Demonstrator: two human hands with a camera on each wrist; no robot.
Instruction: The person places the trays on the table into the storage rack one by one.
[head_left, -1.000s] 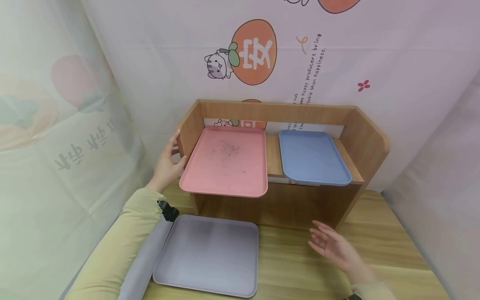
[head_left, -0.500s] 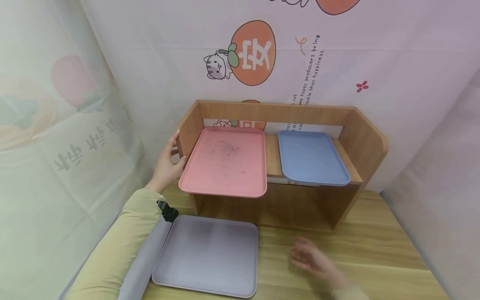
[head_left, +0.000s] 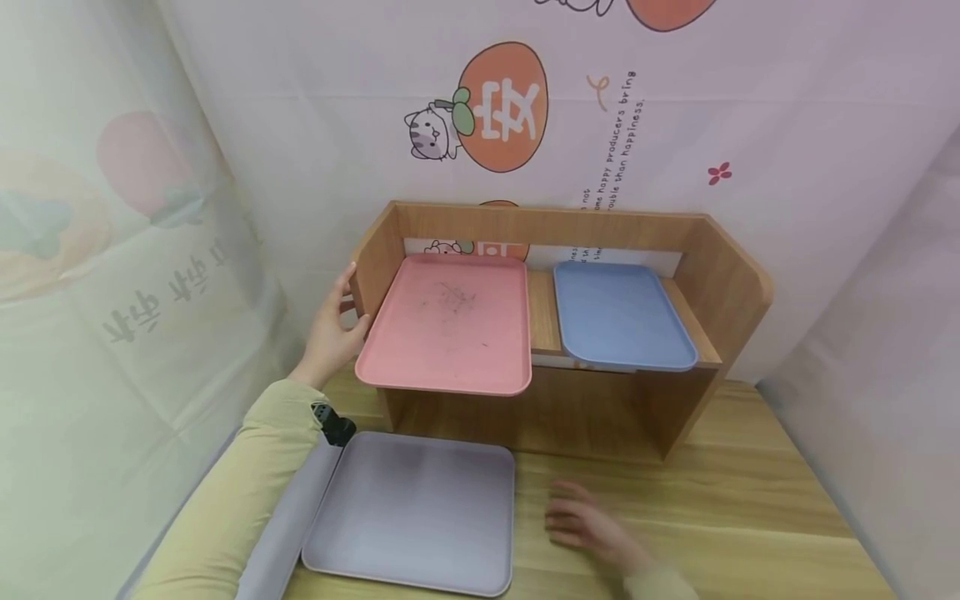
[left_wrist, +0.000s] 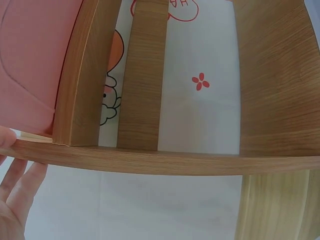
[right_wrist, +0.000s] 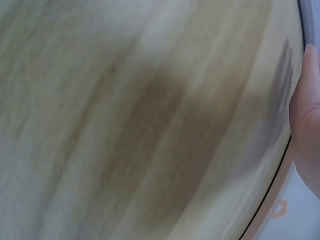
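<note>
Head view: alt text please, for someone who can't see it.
A person's left hand grips the side of a wooden shelf bearing a pink tray and a blue tray; the blurred right hand is beside a gray tray on the table.

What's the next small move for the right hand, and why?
Probably ease the right hand left to the right rim of the grey tray: it holds nothing and is just right of that tray, a gap between them, while the left hand grips the shelf's left side.
</note>
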